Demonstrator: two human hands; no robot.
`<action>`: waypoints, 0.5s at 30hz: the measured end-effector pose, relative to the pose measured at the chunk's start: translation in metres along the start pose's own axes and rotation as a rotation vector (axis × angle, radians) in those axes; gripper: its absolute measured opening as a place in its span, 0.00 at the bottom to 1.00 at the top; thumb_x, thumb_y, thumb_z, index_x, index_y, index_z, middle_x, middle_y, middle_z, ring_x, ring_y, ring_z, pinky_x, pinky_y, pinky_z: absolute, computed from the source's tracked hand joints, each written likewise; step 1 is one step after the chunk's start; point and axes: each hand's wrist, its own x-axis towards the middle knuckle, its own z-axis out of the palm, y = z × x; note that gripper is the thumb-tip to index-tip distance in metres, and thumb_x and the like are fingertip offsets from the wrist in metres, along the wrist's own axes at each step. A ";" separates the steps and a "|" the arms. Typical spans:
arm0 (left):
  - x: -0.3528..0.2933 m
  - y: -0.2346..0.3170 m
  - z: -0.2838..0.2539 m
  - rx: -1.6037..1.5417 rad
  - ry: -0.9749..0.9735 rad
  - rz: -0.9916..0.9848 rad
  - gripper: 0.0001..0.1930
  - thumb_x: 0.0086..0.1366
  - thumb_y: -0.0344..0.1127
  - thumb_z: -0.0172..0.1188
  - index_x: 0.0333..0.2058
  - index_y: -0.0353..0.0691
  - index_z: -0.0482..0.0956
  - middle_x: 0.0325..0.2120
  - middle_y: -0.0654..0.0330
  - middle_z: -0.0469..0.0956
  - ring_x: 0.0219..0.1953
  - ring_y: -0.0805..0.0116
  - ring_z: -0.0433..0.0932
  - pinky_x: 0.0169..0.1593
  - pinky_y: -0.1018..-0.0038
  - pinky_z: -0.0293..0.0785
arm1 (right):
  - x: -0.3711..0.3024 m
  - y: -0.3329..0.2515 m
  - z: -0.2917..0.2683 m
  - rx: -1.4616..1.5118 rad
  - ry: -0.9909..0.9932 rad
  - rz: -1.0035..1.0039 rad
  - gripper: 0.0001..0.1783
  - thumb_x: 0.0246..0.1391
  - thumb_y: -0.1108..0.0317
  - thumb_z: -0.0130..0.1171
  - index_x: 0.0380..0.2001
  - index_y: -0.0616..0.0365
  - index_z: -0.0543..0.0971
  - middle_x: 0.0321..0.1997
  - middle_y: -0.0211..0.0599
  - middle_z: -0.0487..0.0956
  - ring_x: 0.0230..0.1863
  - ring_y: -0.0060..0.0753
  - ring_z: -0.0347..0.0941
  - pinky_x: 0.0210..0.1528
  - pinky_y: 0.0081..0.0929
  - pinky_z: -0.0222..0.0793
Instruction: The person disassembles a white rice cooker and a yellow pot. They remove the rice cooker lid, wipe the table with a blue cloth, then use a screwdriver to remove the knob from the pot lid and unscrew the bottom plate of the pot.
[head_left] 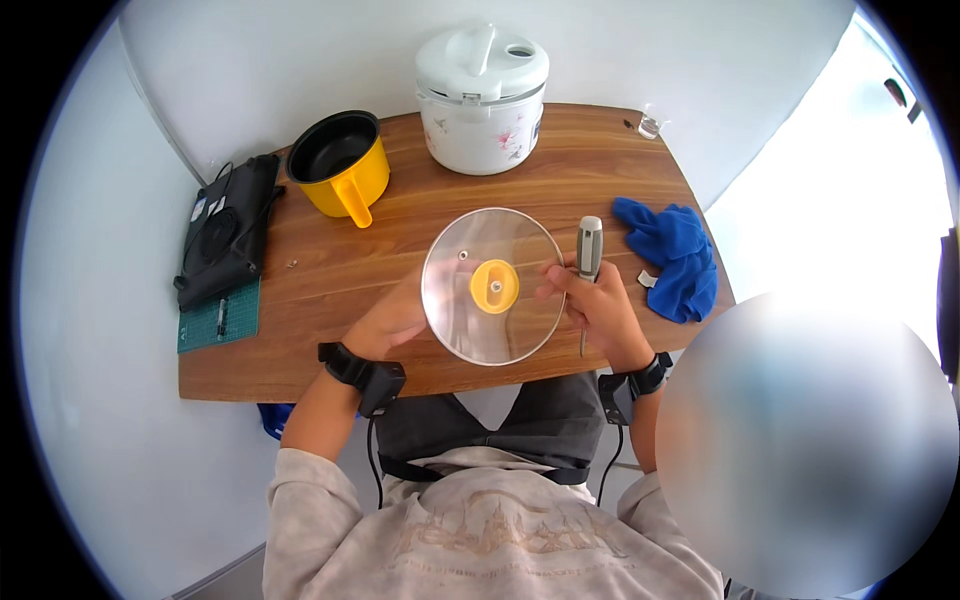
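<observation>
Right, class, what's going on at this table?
A seated person has both hands on a clear lid with a yellow knob. The left hand is at its left edge; the right hand, at its right edge, also holds a grey-handled tool. Beyond stand a yellow pot and a white lidded cooker; a blue cloth lies to the right.
</observation>
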 end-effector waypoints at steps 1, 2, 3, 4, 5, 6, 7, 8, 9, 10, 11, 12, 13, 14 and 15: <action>0.004 0.002 -0.004 0.071 0.069 -0.057 0.20 0.75 0.40 0.55 0.60 0.38 0.71 0.54 0.58 0.76 0.53 0.67 0.78 0.54 0.69 0.80 | 0.003 0.000 -0.006 0.014 0.016 0.006 0.10 0.64 0.65 0.61 0.41 0.60 0.79 0.32 0.34 0.84 0.19 0.10 0.62 0.20 0.13 0.55; 0.008 0.006 -0.012 0.141 0.140 -0.115 0.20 0.75 0.40 0.56 0.60 0.39 0.72 0.52 0.58 0.77 0.51 0.67 0.79 0.53 0.71 0.80 | 0.007 0.000 -0.014 0.029 0.030 0.016 0.09 0.63 0.65 0.62 0.40 0.59 0.79 0.32 0.34 0.84 0.20 0.10 0.62 0.21 0.12 0.54; 0.009 0.010 -0.022 0.211 0.211 -0.173 0.19 0.74 0.41 0.56 0.59 0.39 0.72 0.50 0.59 0.78 0.50 0.68 0.79 0.52 0.72 0.80 | 0.011 0.003 -0.025 0.049 0.045 0.036 0.09 0.63 0.65 0.62 0.40 0.58 0.79 0.31 0.34 0.84 0.21 0.10 0.63 0.21 0.13 0.54; 0.005 0.013 -0.035 0.213 0.251 -0.178 0.15 0.74 0.38 0.55 0.56 0.41 0.75 0.44 0.61 0.80 0.46 0.71 0.79 0.47 0.74 0.79 | 0.017 0.007 -0.040 0.072 0.061 0.053 0.08 0.64 0.65 0.62 0.39 0.58 0.78 0.31 0.33 0.84 0.22 0.10 0.63 0.22 0.13 0.54; -0.001 0.016 -0.049 0.211 0.314 -0.169 0.15 0.74 0.38 0.55 0.55 0.41 0.75 0.43 0.61 0.80 0.45 0.72 0.79 0.47 0.74 0.78 | 0.024 0.012 -0.056 0.096 0.077 0.068 0.08 0.64 0.64 0.62 0.38 0.57 0.78 0.31 0.33 0.84 0.23 0.10 0.63 0.22 0.13 0.54; -0.008 0.021 -0.063 0.210 0.377 -0.155 0.14 0.74 0.37 0.55 0.55 0.42 0.75 0.42 0.61 0.80 0.44 0.73 0.79 0.46 0.75 0.78 | 0.033 0.015 -0.071 0.085 0.115 0.096 0.05 0.64 0.68 0.60 0.38 0.58 0.78 0.30 0.34 0.83 0.18 0.11 0.60 0.19 0.13 0.54; -0.014 0.025 -0.077 0.203 0.442 -0.142 0.13 0.74 0.37 0.55 0.54 0.42 0.75 0.41 0.62 0.80 0.43 0.73 0.79 0.45 0.75 0.78 | 0.039 0.014 -0.082 0.040 0.128 0.102 0.05 0.64 0.68 0.61 0.38 0.58 0.79 0.30 0.33 0.83 0.19 0.11 0.61 0.20 0.13 0.54; -0.021 0.027 -0.093 0.194 0.485 -0.110 0.14 0.73 0.37 0.55 0.54 0.42 0.74 0.42 0.62 0.79 0.43 0.73 0.78 0.45 0.75 0.77 | 0.043 0.014 -0.090 -0.003 0.143 0.111 0.05 0.64 0.68 0.61 0.38 0.57 0.79 0.30 0.33 0.83 0.19 0.11 0.61 0.20 0.12 0.54; -0.025 0.029 -0.108 0.183 0.527 -0.078 0.14 0.73 0.37 0.55 0.54 0.42 0.74 0.42 0.62 0.79 0.43 0.73 0.78 0.45 0.74 0.76 | 0.046 0.013 -0.097 -0.047 0.160 0.119 0.05 0.64 0.67 0.61 0.38 0.57 0.79 0.30 0.32 0.83 0.19 0.10 0.61 0.20 0.12 0.54; -0.030 0.032 -0.118 0.174 0.578 -0.047 0.14 0.73 0.37 0.56 0.54 0.43 0.74 0.43 0.62 0.78 0.43 0.73 0.78 0.45 0.74 0.75 | 0.050 0.012 -0.099 -0.091 0.191 0.130 0.05 0.64 0.66 0.62 0.37 0.55 0.78 0.31 0.32 0.84 0.21 0.10 0.63 0.20 0.11 0.55; -0.033 0.032 -0.126 0.187 0.628 -0.038 0.15 0.72 0.38 0.56 0.55 0.42 0.73 0.45 0.61 0.77 0.44 0.72 0.77 0.45 0.74 0.75 | 0.052 0.011 -0.101 -0.104 0.207 0.124 0.05 0.63 0.66 0.62 0.37 0.55 0.78 0.31 0.32 0.84 0.21 0.10 0.64 0.21 0.11 0.55; -0.033 0.032 -0.134 0.200 0.678 -0.029 0.17 0.72 0.39 0.56 0.56 0.42 0.72 0.48 0.61 0.75 0.45 0.72 0.76 0.45 0.73 0.75 | 0.053 0.011 -0.101 -0.117 0.221 0.119 0.05 0.63 0.66 0.62 0.37 0.54 0.78 0.31 0.31 0.84 0.22 0.10 0.64 0.21 0.11 0.55; -0.033 0.034 -0.135 0.211 0.729 -0.021 0.19 0.72 0.40 0.57 0.58 0.41 0.70 0.50 0.60 0.74 0.46 0.71 0.76 0.45 0.72 0.74 | 0.054 0.011 -0.102 -0.132 0.235 0.115 0.05 0.63 0.66 0.62 0.37 0.53 0.78 0.31 0.31 0.84 0.22 0.10 0.65 0.21 0.11 0.55; -0.032 0.035 -0.135 0.235 0.737 -0.025 0.19 0.72 0.40 0.57 0.58 0.42 0.70 0.51 0.61 0.73 0.48 0.71 0.75 0.47 0.72 0.74 | 0.057 0.012 -0.102 -0.118 0.233 0.130 0.05 0.63 0.66 0.62 0.37 0.53 0.77 0.31 0.31 0.84 0.22 0.10 0.64 0.21 0.11 0.55; -0.031 0.036 -0.135 0.260 0.744 -0.030 0.19 0.72 0.41 0.57 0.58 0.43 0.70 0.52 0.61 0.73 0.49 0.71 0.74 0.48 0.71 0.73 | 0.060 0.014 -0.102 -0.104 0.231 0.146 0.05 0.63 0.66 0.62 0.37 0.52 0.77 0.31 0.31 0.84 0.22 0.10 0.64 0.21 0.11 0.55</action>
